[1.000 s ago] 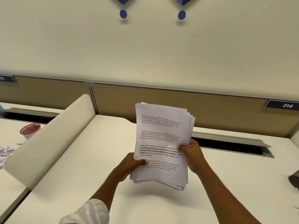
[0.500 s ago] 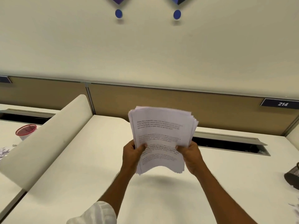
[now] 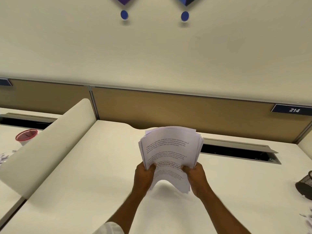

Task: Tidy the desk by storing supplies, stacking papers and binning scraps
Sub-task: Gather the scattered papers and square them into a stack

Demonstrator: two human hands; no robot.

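Note:
A stack of printed white papers (image 3: 170, 149) is held upright above the white desk (image 3: 94, 166), its sheets fanned a little at the top and its bottom edge bowed upward off the surface. My left hand (image 3: 144, 176) grips the stack's lower left edge with the thumb on the front page. My right hand (image 3: 196, 177) grips the lower right edge the same way.
A curved cream divider (image 3: 45, 146) separates this desk from the left one, where a red-rimmed cup (image 3: 26, 136) and paper scraps (image 3: 4, 157) lie. An open cable trough (image 3: 239, 152) runs behind the papers. A black mesh holder (image 3: 305, 184) and more scraps (image 3: 308, 220) sit at the right edge.
Both hands slid down to the stack's lower corners, and the papers lifted off the desk and bowed at the bottom. The stack shifted slightly right.

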